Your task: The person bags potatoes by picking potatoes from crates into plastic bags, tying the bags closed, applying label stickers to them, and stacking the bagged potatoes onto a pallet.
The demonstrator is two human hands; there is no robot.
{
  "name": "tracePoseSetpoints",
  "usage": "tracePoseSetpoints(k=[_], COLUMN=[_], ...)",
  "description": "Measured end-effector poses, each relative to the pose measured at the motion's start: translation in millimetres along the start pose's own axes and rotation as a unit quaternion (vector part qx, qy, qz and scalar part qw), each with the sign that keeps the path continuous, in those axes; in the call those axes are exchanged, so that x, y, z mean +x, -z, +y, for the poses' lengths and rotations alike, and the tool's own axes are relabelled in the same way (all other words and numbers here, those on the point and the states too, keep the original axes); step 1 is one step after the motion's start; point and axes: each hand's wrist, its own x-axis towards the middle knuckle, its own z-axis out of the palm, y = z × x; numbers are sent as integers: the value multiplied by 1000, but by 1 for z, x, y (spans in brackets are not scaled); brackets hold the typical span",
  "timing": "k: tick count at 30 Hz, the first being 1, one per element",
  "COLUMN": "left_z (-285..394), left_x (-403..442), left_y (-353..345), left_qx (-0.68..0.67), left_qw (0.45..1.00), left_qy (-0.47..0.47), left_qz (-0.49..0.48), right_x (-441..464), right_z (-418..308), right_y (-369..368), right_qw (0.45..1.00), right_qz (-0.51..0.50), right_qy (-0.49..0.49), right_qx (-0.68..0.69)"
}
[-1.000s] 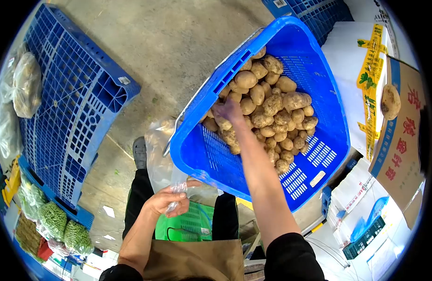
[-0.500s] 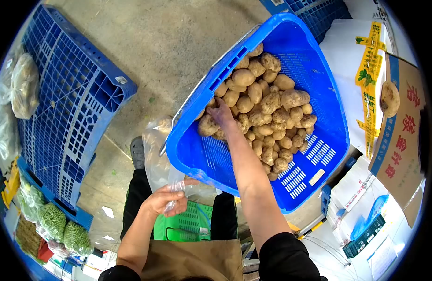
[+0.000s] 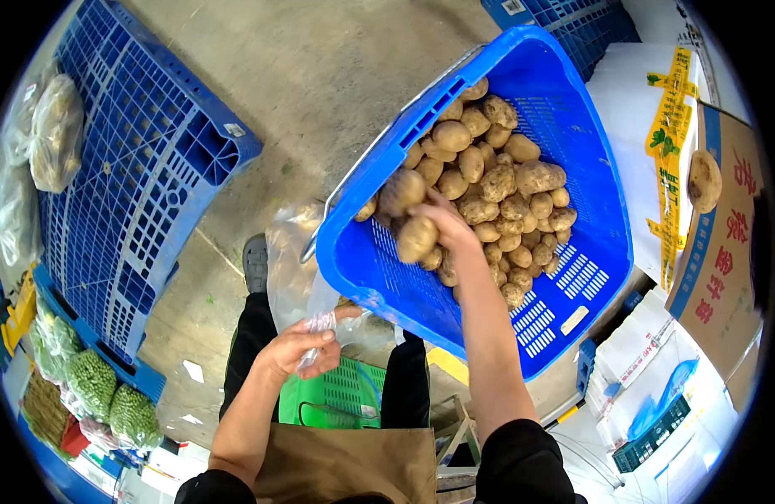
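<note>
A blue plastic basket (image 3: 601, 193) is tilted towards me, with a heap of soil-marked potatoes (image 3: 496, 181) inside. My right hand (image 3: 446, 223) reaches into its left side, closed on two potatoes (image 3: 416, 240) that are blurred by motion; its fingertips are partly hidden behind them. Below the basket's lower left corner, my left hand (image 3: 307, 346) grips the bunched edge of a clear plastic bag (image 3: 288, 269). The bag hangs beside the basket with some potatoes showing through it.
A blue pallet (image 3: 135, 168) stands at left, bagged produce (image 3: 57, 134) on it. Bagged green vegetables (image 3: 91, 382) lie lower left. Between my legs is a green basket (image 3: 337, 395). At right are a white box (image 3: 627, 109) and a cardboard carton (image 3: 727, 244) with a potato (image 3: 704, 181) on it.
My right hand has drawn back from the basket's left wall towards me and to the right, lifting two potatoes from the heap. My left hand keeps its grip on the bag.
</note>
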Motion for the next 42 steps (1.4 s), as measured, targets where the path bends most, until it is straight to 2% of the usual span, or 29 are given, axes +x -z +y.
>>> tracePoseSetpoints(k=[2, 4, 6, 8, 10, 12, 14, 15, 16, 18, 20, 21, 24, 26, 28, 29, 30, 32, 35, 38, 39, 42], left_z=[2, 2, 4, 6, 7, 7, 7, 7, 8, 8, 11, 11, 7, 7, 9, 8, 6, 5, 5, 3, 3, 5], left_x=[-2, -5, -7, -7, -7, -7, -9, -10, -11, -12, -12, -12, -11, -9, -10, -8, -7, -5, -4, -1, 0, 1], left_y=[2, 2, 0, -2, -2, 4, 6, 6, 7, 7, 7, 6, 13, 12, 4, 3, 4, 6, 4, 8, 9, 6], left_qx=[-11, -15, -7, 0, 3, 3, -2, -5, 2, 13, -1, -7, 17, 28, 19, 17, 16, 10, -4, -17, -23, -35], left_qw=[1000, 1000, 1000, 999, 997, 994, 993, 993, 994, 994, 992, 992, 993, 994, 995, 995, 996, 995, 994, 994, 994, 995], left_qy=[-6, 0, 9, 24, 37, 52, 57, 61, 55, 48, 50, 51, 61, 59, 54, 53, 53, 56, 63, 48, 48, 48], left_qz=[-12, -21, -28, -48, -72, -97, -100, -101, -98, -97, -115, -118, -99, -86, -81, -79, -76, -82, -84, -102, -99, -77], right_x=[-51, -109, -154, -203, -236, -244, -235, -226, -217, -212, -216, -216, -208, -173, -108, -75, -43, 13, 78, 104, 112, 125], right_z=[-7, -3, 25, 24, 40, 63, 125, 138, 139, 108, 84, 74, 38, 19, 23, 22, 20, 20, 29, 32, 35, 39], right_y=[9, 9, 4, -24, -51, -76, -91, -90, -105, -126, -129, -127, -97, -72, -29, -20, -16, -6, -6, -18, -17, -7], right_qw=[995, 987, 978, 955, 909, 887, 885, 842, 844, 906, 970, 980, 995, 992, 944, 876, 784, 750, 560, 531, 505, 504], right_qz=[-69, -138, -192, -219, -214, -203, -138, -152, -57, -74, -104, -118, -81, 49, 171, 229, 282, 288, 384, 371, 374, 344], right_qy=[-8, -21, 11, -150, -289, -312, -307, -374, -399, -308, -208, -155, -18, 97, 139, 224, 303, 245, 255, 121, 108, 85], right_qx=[68, 81, 74, 130, 209, 274, 322, 358, 353, 280, 66, -44, -56, -72, -246, -361, -463, -543, -688, -752, -770, -788])
